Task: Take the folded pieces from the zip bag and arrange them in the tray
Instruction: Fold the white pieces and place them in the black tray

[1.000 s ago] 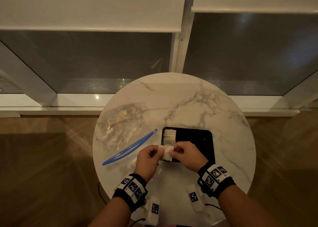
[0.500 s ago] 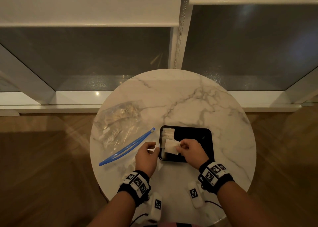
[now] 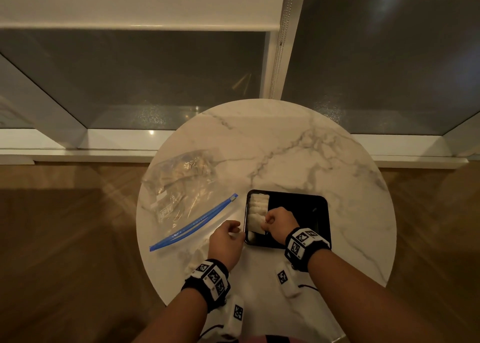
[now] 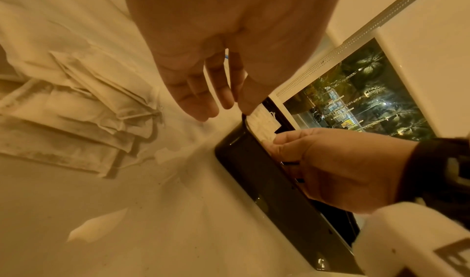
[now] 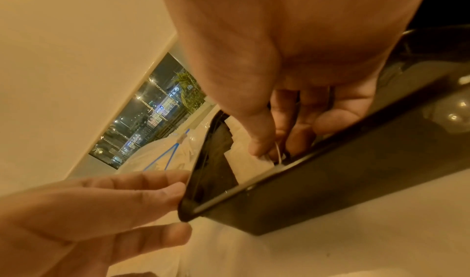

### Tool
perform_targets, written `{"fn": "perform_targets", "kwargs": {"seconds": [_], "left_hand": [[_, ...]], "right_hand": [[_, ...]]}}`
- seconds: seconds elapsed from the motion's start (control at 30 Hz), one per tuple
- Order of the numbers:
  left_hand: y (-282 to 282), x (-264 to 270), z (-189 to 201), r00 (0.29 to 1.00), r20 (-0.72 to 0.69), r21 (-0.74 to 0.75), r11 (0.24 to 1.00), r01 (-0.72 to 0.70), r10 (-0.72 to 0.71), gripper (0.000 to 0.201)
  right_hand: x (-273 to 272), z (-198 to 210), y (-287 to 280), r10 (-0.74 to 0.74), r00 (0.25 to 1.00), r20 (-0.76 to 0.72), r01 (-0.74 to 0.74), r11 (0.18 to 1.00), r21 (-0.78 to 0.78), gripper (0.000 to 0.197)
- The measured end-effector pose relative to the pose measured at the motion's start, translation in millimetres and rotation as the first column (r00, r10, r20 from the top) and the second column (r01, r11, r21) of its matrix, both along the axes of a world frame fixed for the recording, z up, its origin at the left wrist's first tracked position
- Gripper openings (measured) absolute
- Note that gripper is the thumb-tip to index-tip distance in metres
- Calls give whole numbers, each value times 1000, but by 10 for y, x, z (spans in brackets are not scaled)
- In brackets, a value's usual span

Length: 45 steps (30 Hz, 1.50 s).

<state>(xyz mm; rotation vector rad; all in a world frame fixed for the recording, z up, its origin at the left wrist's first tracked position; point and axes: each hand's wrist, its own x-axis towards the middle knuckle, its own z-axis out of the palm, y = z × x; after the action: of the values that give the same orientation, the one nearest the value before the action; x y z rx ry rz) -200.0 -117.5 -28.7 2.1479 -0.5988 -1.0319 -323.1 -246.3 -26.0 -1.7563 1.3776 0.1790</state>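
Note:
A black tray (image 3: 311,207) sits on the round marble table (image 3: 285,147), with a row of white folded pieces (image 3: 258,203) along its left side. My right hand (image 3: 270,221) is inside the tray, pinching a white folded piece (image 3: 255,224) between thumb and fingers at the near left corner; the right wrist view shows the same folded piece (image 5: 251,166) and tray (image 5: 356,181). My left hand (image 3: 230,232) hovers just left of the tray with loose fingers, holding nothing. The clear zip bag (image 3: 181,189) with a blue zipper lies to the left, more pieces inside.
A pile of folded pieces (image 4: 84,104) lies on the table under my left hand. The table's edge runs close on the left and near sides. A window sill (image 3: 78,155) stands behind, and wood floor lies all around.
Both hands held the piece over the table a second ago. The left hand let go, and the right hand carried the piece into the tray's near left corner.

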Motion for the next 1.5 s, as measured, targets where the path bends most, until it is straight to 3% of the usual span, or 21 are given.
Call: {"fn": "perform_targets", "kwargs": {"seconds": [0.13,1.03,1.3,1.5], "left_hand": [[-6,31,-8,1000,-3,5,1000,9,-9,26],[-24,82,16,995,35,39,995,94,-95,22],[58,135,36,997,-10,14,997,74,-74,19],[262,310,11,999,-51,-30,999,18,-19,15]], "right_hand": [[51,-34,-41,-27,999,-22,27,1000,-15,20],[45,-42,-101,-240,970,-42,239,971,-11,16],[-30,0,-60,-276,961,19,277,961,-24,18],[-84,173,42,-275,944,182,288,956,-49,6]]}}
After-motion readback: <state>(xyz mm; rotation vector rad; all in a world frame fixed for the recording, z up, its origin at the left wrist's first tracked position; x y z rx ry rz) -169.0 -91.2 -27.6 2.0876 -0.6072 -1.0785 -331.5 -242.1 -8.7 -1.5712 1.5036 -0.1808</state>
